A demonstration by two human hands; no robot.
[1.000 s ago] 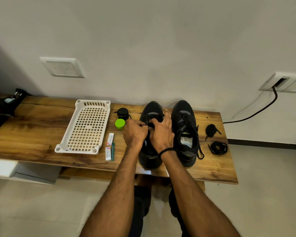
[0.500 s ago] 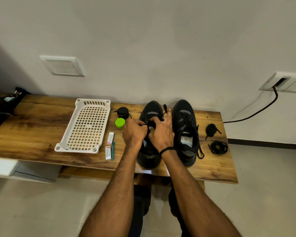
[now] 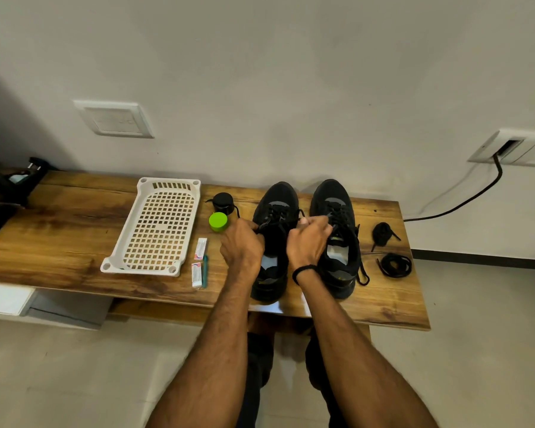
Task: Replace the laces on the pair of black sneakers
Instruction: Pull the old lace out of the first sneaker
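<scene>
Sneaker (image 3: 275,199) lace (image 3: 237,212) now drawn out sideways, left hand (image 3: 241,247) and right hand (image 3: 309,239) each pinching an end, wider apart.

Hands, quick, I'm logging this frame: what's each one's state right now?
Left hand: fingers curled, gripping the lace of the sneaker under it.
Right hand: pinching the same lace.

It looks like a home: a wooden bench (image 3: 59,242) stands against a plain wall (image 3: 260,72), switch plate (image 3: 115,118) at ten o'clock, plugged socket (image 3: 513,146) at two.
</scene>
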